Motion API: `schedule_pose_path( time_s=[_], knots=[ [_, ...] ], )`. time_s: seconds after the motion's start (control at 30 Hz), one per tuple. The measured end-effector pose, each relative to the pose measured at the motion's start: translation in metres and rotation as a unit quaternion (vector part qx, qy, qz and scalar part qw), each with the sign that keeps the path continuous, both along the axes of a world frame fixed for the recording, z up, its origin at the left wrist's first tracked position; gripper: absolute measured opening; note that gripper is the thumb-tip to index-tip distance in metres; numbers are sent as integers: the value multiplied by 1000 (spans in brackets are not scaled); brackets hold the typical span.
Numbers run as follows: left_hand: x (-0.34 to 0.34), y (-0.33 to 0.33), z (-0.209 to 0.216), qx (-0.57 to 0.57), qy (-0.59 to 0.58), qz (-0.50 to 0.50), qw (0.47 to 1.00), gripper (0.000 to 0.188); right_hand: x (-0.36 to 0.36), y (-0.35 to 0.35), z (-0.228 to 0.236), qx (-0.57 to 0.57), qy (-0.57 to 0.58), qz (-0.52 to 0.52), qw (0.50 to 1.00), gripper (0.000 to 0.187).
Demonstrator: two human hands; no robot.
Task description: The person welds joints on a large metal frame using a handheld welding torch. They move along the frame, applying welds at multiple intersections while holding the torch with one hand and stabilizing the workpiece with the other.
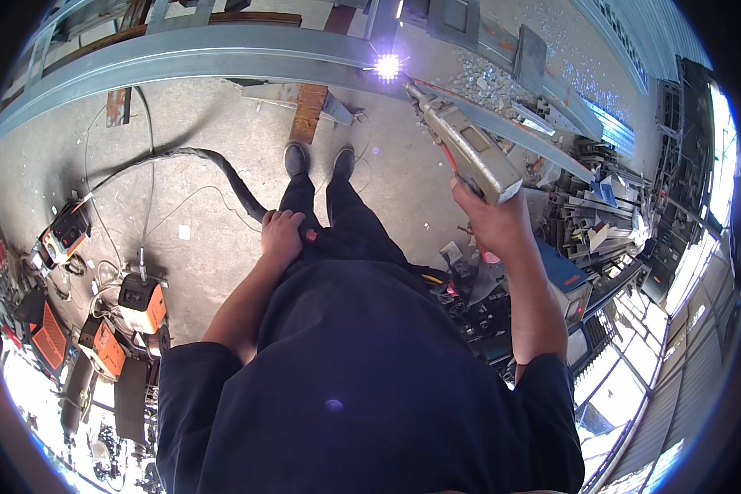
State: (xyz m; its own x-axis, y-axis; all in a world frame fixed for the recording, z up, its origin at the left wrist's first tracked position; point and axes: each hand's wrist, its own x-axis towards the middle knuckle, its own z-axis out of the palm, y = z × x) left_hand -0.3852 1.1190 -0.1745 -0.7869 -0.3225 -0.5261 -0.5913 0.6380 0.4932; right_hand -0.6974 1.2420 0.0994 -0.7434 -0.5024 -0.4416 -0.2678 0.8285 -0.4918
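Gripping a grey welding gun (476, 152) at right of centre, the right hand (492, 221) had its fingers clamped round the handle, the nozzle meeting a bright arc (387, 67) on the grey steel beam (181, 58) across the top. The left hand (281, 235) held the black cable (222, 169), fingers closed, mid-frame above the concrete floor (49, 165). Orange welders (144, 303) sat lower left.
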Motion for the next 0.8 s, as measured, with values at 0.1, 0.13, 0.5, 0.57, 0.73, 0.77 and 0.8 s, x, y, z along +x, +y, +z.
schedule_pose_path(
  time_s=[0.1, 0.13, 0.5, 0.57, 0.73, 0.77, 0.8],
  knots=[
    [0, 0, 0, -2, 1, -3, 1000, 25, 1, 0, -1, -7, -3, -7, 1000, 46],
    [0, -1, 0, -2, 3, -3, 1000, 25, 1, 1, -2, -11, -3, -10, 1000, 46],
    [-4, -2, 7, 4, 6, 9, 1000, 26, 3, -3, 4, 7, -24, -40, 999, 49],
    [-3, -2, 6, 3, 5, 9, 1000, 26, 2, -2, 3, 1, -30, -48, 998, 49],
    [-2, -2, 2, 3, 4, 4, 1000, 26, 0, 1, -2, -8, -10, -25, 1000, 46],
    [-2, -2, 2, 2, 2, 1, 1000, 26, 1, 1, -2, -19, -5, -21, 1000, 45],
    [-2, -3, 1, 4, 0, -1, 1000, 26, 1, 1, -2, -29, -1, -17, 999, 45]
  ],
)
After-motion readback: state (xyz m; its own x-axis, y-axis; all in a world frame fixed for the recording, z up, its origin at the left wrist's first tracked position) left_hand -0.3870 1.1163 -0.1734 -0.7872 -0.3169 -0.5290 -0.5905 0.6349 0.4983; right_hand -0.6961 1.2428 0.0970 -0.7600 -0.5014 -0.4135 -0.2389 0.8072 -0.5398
